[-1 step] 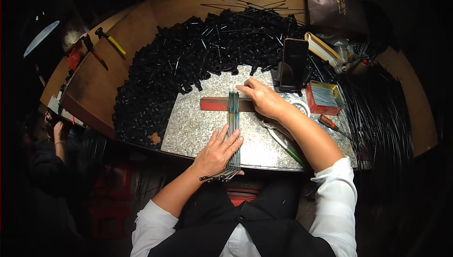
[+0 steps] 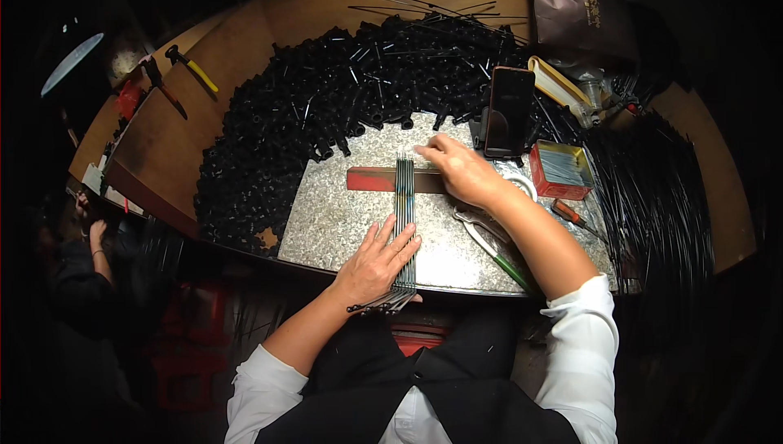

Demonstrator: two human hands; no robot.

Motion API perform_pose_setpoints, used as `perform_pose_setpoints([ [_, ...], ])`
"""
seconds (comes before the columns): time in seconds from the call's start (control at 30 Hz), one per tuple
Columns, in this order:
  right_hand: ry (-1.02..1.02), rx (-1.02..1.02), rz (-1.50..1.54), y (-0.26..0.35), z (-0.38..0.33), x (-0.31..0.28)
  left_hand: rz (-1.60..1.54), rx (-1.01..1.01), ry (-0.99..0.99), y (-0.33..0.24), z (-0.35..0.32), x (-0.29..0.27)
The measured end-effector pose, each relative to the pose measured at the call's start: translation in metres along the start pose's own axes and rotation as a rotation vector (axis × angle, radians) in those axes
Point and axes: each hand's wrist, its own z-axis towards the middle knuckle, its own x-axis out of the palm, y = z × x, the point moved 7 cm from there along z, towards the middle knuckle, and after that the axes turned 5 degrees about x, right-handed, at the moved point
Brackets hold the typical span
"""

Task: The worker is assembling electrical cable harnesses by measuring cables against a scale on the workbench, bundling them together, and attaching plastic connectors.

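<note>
A narrow bundle of thin metal rods (image 2: 405, 199) lies lengthwise on a speckled metal plate (image 2: 326, 236), across a flat red bar (image 2: 369, 179). The rods' bent, knobbed near ends stick out at the table edge. My left hand (image 2: 377, 263) holds the bundle down near that end, fingers spread over it and what looks like the thumb showing beyond its right side. At the far tips, my right hand (image 2: 461, 168) is closed in a pinch just right of the rods. Anything between its fingertips is too small to make out.
Black tubular parts (image 2: 269, 134) are heaped behind and left. Pliers (image 2: 489, 248), a screwdriver (image 2: 568, 212), a box of thin pins (image 2: 563, 168) and a propped phone (image 2: 507, 110) stand right. Dark rods (image 2: 661, 199) lie far right. Another person's hand (image 2: 98, 234) shows far left.
My right hand has shifted slightly to the right, away from the rod tips. My left hand and the rods stay in place.
</note>
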Motion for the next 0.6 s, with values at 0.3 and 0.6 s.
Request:
perform_pose_setpoints([
  [0.3,-0.205,0.376,-0.470,-0.062,-0.057,-0.102,-0.008,-0.011,0.031,0.021,-0.022,0.004],
  [0.6,0.180,0.729,-0.623,-0.124,-0.108,-0.099,-0.097,0.016,0.003,0.001,-0.031,-0.017],
])
